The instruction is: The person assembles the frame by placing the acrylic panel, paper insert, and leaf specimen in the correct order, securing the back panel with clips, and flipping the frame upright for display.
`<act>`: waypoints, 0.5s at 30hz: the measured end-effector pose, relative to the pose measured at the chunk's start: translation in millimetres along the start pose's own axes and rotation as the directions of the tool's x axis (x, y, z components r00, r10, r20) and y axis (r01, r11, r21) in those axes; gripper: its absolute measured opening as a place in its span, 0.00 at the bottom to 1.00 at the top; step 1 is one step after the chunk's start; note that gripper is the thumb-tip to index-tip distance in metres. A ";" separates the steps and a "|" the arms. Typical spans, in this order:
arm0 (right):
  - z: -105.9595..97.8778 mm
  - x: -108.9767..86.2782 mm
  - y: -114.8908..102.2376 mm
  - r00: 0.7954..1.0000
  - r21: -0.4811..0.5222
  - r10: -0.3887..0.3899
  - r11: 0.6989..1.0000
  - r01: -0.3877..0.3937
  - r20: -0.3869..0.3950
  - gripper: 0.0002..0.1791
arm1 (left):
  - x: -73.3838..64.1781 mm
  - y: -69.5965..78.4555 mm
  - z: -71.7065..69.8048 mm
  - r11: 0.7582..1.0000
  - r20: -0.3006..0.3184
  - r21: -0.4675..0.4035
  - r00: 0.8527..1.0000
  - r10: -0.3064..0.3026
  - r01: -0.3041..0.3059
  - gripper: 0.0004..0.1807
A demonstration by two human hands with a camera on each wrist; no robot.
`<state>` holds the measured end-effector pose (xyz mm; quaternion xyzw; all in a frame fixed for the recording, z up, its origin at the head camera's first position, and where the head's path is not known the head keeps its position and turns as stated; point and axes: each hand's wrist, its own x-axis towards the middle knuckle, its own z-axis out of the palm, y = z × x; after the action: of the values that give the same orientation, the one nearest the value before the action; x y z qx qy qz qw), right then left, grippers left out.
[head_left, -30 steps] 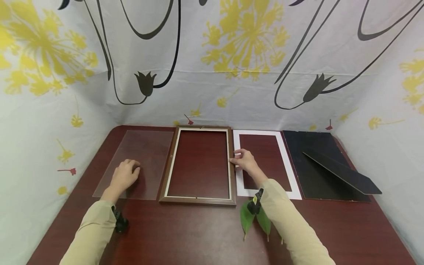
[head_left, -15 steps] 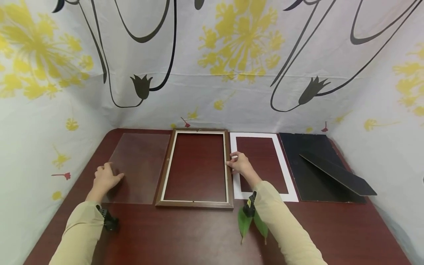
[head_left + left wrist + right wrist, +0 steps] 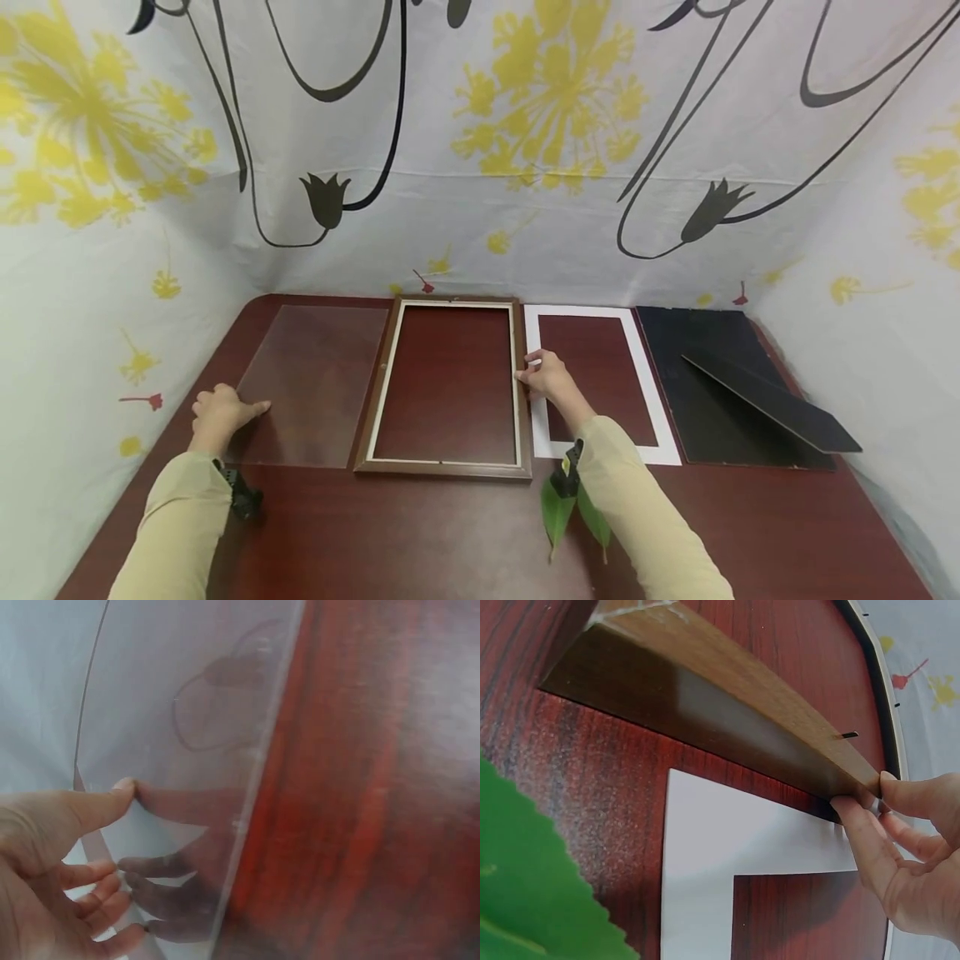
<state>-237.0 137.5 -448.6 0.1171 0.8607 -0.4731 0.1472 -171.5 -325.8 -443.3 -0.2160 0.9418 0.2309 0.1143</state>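
In the head view, my left hand (image 3: 219, 417) is at the left edge of a clear plastic sheet (image 3: 315, 375) lying on the table. The left wrist view shows my thumb touching the sheet's surface, with fingertips along its edge and their reflections in it. My right hand (image 3: 549, 382) pinches the right side of an empty brown picture frame (image 3: 442, 468), thumb on the inner side and fingers outside. A metal tab (image 3: 846, 735) sticks out from the frame in the right wrist view. Under the right hand's fingers lies a white mat (image 3: 647, 379) with a rectangular opening.
At the right lies a black backing board (image 3: 693, 333) with its easel stand (image 3: 780, 400) raised. Green leaves (image 3: 557, 512) lie below the white mat, partly hidden by the right sleeve. A patterned cloth (image 3: 420, 217) hangs behind the dark red table (image 3: 375, 542).
My left hand has moved left across the clear sheet to its left edge, and its thumb has come to rest on the sheet. The right hand stays on the frame.
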 end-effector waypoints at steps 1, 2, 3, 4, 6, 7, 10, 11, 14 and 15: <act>0.2 -1.2 1.7 1.000 -0.006 0.000 1.000 0.000 -0.001 0.22 | -0.4 0.9 -1.0 1.000 0.020 0.005 1.000 -0.004 0.003 0.45; 0.7 -2.6 3.2 1.000 -0.011 0.000 1.000 0.000 -0.001 0.22 | -1.1 2.0 -2.3 1.000 0.041 0.007 0.999 -0.012 0.011 0.46; 1.3 -4.1 4.6 1.000 -0.011 0.006 1.000 -0.006 0.000 0.22 | -1.3 3.0 -3.8 1.000 0.063 0.010 0.998 -0.025 0.024 0.47; 2.2 -5.8 5.9 1.000 -0.006 0.013 1.000 -0.013 0.004 0.22 | -1.4 3.8 -5.4 0.999 0.085 0.015 0.995 -0.045 0.044 0.48; 4.1 -9.2 8.0 1.000 -0.009 0.012 1.000 -0.012 0.018 0.22 | -0.6 4.1 -8.0 0.995 0.123 0.015 0.987 -0.100 0.099 0.51; 5.0 -10.9 8.6 1.000 -0.007 0.012 1.000 -0.012 0.023 0.22 | 0.0 3.5 -9.2 0.992 0.145 0.015 0.981 -0.127 0.126 0.53; 7.1 -15.3 9.4 1.000 -0.005 0.005 1.000 -0.005 0.025 0.21 | 2.9 -0.5 -11.0 0.984 0.210 0.030 0.962 -0.176 0.174 0.58; 7.5 -16.5 9.4 1.000 -0.009 -0.002 1.000 0.003 0.024 0.21 | 3.8 -2.2 -11.3 0.984 0.233 0.033 0.956 -0.180 0.177 0.59; 8.3 -18.2 8.2 1.000 -0.005 -0.006 1.000 0.006 0.022 0.21 | 6.4 -7.4 -12.2 0.989 0.290 0.072 0.946 -0.142 0.127 0.58; 8.7 -17.9 7.9 1.000 -0.004 -0.003 1.000 0.003 0.022 0.21 | 7.3 -8.7 -12.6 0.991 0.302 0.075 0.945 -0.127 0.109 0.57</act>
<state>-216.4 133.2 -452.6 0.1103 0.8603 -0.4727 0.1561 -175.4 -341.4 -438.1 -0.2304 0.9042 0.2273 0.2786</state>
